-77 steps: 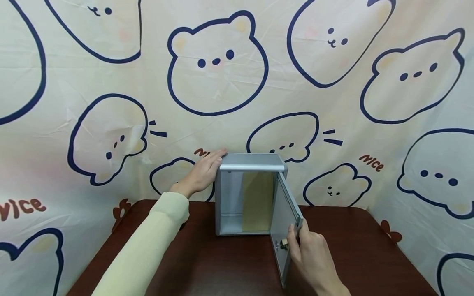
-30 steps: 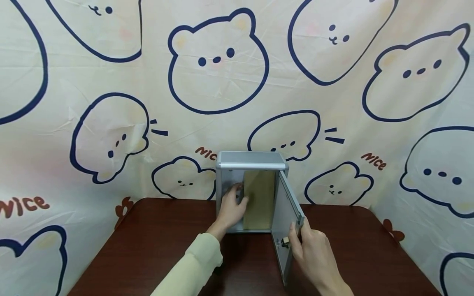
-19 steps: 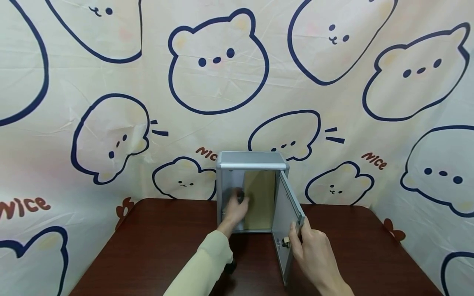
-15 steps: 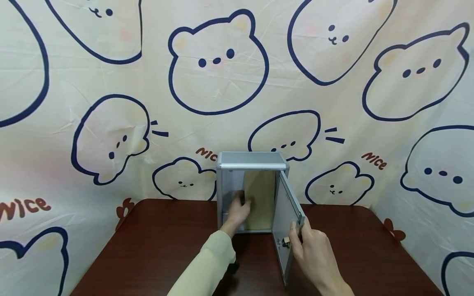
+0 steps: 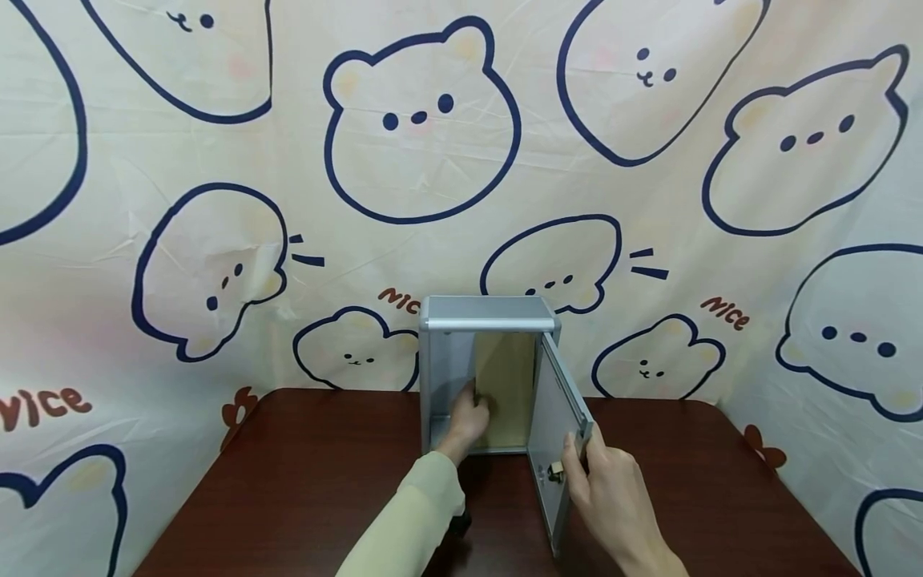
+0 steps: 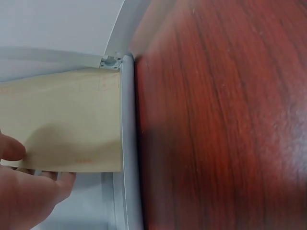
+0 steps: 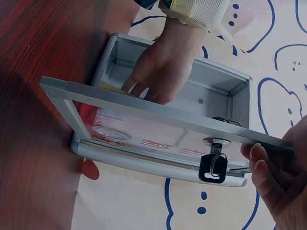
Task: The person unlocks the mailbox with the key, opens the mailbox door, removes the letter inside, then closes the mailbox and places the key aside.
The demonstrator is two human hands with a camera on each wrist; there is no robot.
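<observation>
While the right hand (image 5: 616, 501) grips the free edge of the swung-out door (image 5: 558, 433), lower right of the head view, the left hand (image 5: 467, 421) is inside the metal lockbox (image 5: 490, 308), and it has paper! Thumb on the near face of the kraft envelope (image 6: 72, 110), fingers tucked behind its edge: a narrow pinch, only the envelope's thickness between. That envelope stands upright in the box's right part, just right of centre in the frame.

Now the hazards! Only one long edge is held, so a hasty tug could crease or tear the paper, and the end near the metal rim, centre of the left wrist view, could snag there. Too light a pinch, and it could slip free. Watch the door, too: should the right hand slacken, it could swing in against the left wrist. And the key (image 7: 214, 168), hanging from the lock (image 7: 217, 142) right of centre in the right wrist view, could catch a stray knock.
</observation>
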